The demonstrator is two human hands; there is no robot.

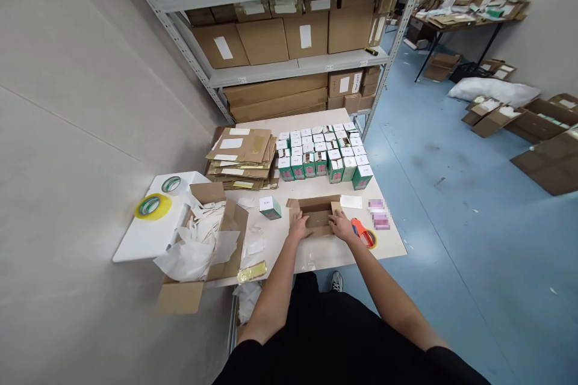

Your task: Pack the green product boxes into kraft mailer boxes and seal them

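A small open cardboard box (316,212) lies on the pale table (325,252) in front of me. My left hand (298,227) grips its near left edge, fingers curled over the rim. My right hand (342,226) holds the near right edge the same way. One small green-and-white carton (270,207) stands alone just left of the box. Behind it, several identical green-and-white cartons (323,153) stand in rows. An orange tape dispenser (363,233) lies right beside my right hand.
A stack of flattened cardboard (241,158) lies at the back left. A larger open box with white packing material (203,246) sits at the left, by a white board carrying two tape rolls (152,206). Metal shelving full of boxes (289,36) stands behind. Blue floor lies to the right.
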